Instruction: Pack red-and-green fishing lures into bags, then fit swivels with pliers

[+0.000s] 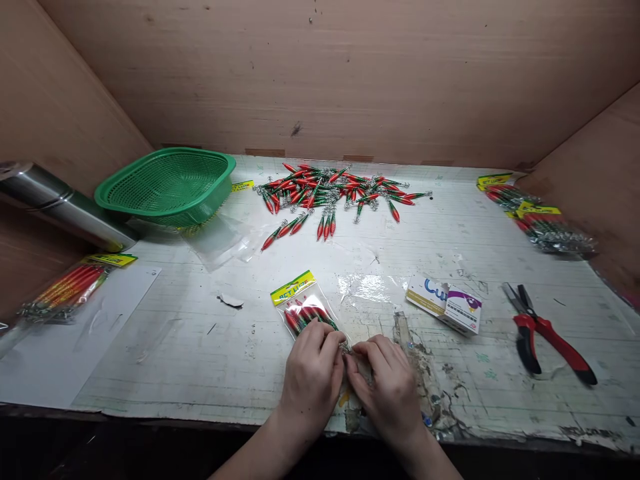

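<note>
Head view: left hand point(311, 380) and right hand point(387, 387) meet at the near edge of the tabletop point(200, 347), fingertips touching. Lure packet point(303, 307) with a yellow header card lies flat just in front of them, header end away from the person, tilted left. Left grip is pinched closed on the packet's near end. Right grip is curled closed at the same corner; can't tell if it actually clamps the bag.

Loose red-green lures point(330, 190) are piled at the far centre, well apart from the hands. Green basket point(167, 183) is far left, with empty clear bags point(220, 240) beside it. Small box point(445, 303) is near the right hand, red-handled pliers point(545, 333) further right. Filled packets point(535, 223) are stacked far right.
</note>
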A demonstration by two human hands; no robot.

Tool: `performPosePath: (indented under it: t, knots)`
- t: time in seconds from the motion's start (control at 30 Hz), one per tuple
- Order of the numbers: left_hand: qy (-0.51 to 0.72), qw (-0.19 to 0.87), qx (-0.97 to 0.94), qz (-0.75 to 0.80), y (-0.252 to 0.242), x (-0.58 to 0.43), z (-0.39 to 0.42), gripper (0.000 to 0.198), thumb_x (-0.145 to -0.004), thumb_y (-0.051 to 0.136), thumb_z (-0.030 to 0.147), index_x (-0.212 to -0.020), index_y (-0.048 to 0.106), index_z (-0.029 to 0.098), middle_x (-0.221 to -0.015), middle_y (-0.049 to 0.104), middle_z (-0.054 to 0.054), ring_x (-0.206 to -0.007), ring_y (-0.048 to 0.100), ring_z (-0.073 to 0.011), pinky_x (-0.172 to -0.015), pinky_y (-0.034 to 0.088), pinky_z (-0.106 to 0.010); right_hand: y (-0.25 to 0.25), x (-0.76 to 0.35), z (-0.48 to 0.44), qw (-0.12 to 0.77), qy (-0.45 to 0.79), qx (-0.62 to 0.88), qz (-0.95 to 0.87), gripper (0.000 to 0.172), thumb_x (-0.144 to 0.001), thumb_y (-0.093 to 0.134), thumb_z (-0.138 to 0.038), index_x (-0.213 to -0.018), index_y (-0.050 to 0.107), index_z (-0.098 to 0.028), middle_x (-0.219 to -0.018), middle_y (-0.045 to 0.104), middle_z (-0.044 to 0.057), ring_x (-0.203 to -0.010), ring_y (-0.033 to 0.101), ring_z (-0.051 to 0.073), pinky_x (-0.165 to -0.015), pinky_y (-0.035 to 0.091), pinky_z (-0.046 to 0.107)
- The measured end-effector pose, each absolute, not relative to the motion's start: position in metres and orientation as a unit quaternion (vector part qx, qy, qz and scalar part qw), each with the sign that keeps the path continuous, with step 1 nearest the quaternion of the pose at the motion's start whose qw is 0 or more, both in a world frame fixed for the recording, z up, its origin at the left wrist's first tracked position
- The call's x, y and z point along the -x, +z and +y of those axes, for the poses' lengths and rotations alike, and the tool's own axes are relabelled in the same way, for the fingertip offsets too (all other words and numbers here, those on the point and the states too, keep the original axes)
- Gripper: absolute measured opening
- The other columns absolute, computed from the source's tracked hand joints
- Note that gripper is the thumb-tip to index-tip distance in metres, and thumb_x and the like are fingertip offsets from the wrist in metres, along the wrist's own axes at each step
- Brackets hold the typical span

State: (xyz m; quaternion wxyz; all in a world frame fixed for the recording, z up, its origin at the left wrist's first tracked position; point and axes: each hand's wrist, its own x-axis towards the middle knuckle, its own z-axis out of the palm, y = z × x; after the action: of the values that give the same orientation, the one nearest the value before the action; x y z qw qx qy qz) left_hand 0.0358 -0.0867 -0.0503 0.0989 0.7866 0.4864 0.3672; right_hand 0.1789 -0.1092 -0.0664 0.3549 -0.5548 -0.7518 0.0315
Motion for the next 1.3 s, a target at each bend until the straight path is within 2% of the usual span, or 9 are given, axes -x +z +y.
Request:
performPosePath:
  t: [0.3,0.63,0.8,1.3]
  knots:
    - [0.358,0.115,-0.807,0.455,-0.047,-0.031,-0.082,0.021,-0.091,0.046,0.005,-0.079,0.057,0.018,-0.08,0.06,-0.005,-0.073,0.059,-0.0173,-0.065,0.05,-0.027,-0.069,-0.173,-0.109,0.36,0.03,0.579,-0.731,0.007,-0.094,0.052,-0.019,-0.088,0.055,-0.02,-0.074,0.059,0.003,-0.069,0.056,0.02,-0.065,0.04,0.034]
    - [0.323,0.065,-0.785,0.524,-0.043,-0.035,-0.083,0.012,-0.083,0.058,0.01,-0.076,0.058,0.019,-0.074,0.061,-0.002,-0.072,0.054,-0.0205,-0.07,0.04,-0.034,-0.07,-0.171,-0.109,0.356,0.013,0.591,-0.724,0.008,-0.092,0.05,-0.019,-0.085,0.052,-0.021,-0.073,0.058,0.003,-0.068,0.055,0.02,-0.064,0.039,0.034]
    - [0.312,0.055,-0.796,0.516,-0.041,-0.034,-0.084,0.015,-0.083,0.059,0.01,-0.07,0.058,0.019,-0.07,0.059,-0.001,-0.07,0.052,-0.02,-0.069,0.039,-0.034,-0.069,-0.171,-0.108,0.356,0.011,0.596,-0.72,0.009,-0.093,0.049,-0.019,-0.085,0.053,-0.02,-0.072,0.058,0.003,-0.067,0.054,0.02,-0.064,0.039,0.033]
    - [0.324,0.079,-0.824,0.459,-0.038,-0.029,-0.071,0.019,-0.092,0.051,0.013,-0.078,0.062,0.019,-0.075,0.064,-0.003,-0.073,0.056,-0.0196,-0.069,0.044,-0.033,-0.06,-0.182,-0.1,0.379,0.017,0.548,-0.746,0.01,-0.096,0.052,-0.015,-0.088,0.057,-0.019,-0.072,0.061,0.002,-0.065,0.058,0.017,-0.063,0.041,0.029]
